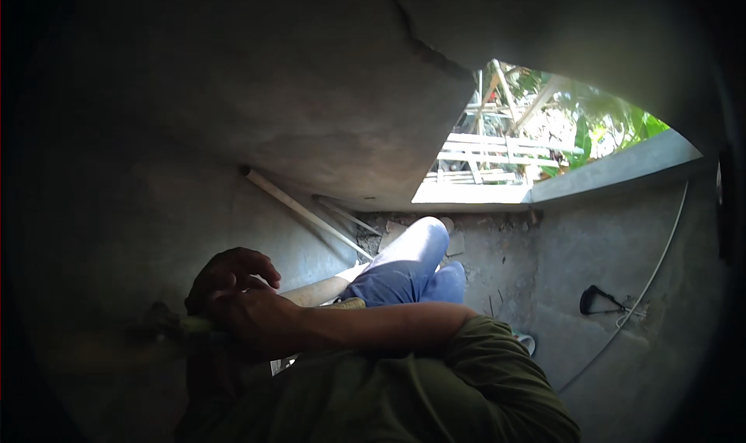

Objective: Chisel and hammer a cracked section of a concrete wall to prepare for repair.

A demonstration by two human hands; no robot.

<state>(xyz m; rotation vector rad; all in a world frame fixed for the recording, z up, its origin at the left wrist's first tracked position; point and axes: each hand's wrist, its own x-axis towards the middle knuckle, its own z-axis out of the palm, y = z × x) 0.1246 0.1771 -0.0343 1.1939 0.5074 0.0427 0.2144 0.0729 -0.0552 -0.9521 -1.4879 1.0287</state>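
My right arm, in a dark green sleeve, reaches across my body to the left. My right hand (pixel 260 319) is closed on something I cannot make out in the shadow. Just above it, my left hand (pixel 229 276) has its fingers curled over, close to the right wrist; what they grip, if anything, is hidden. Left of both hands is a dark, blurred object (pixel 159 322) with a pale greenish piece beside it. A thick pale pole (pixel 318 291) lies between the hands and my bent legs in blue trousers (pixel 400 264).
A long pole (pixel 307 212) leans on the left wall, with a thinner one (pixel 347 214) behind it. The cracked grey wall (pixel 311 78) has a bright opening (pixel 505 151) onto bamboo poles and leaves. A white cable (pixel 657 276) and a black loop (pixel 592 300) hang at right.
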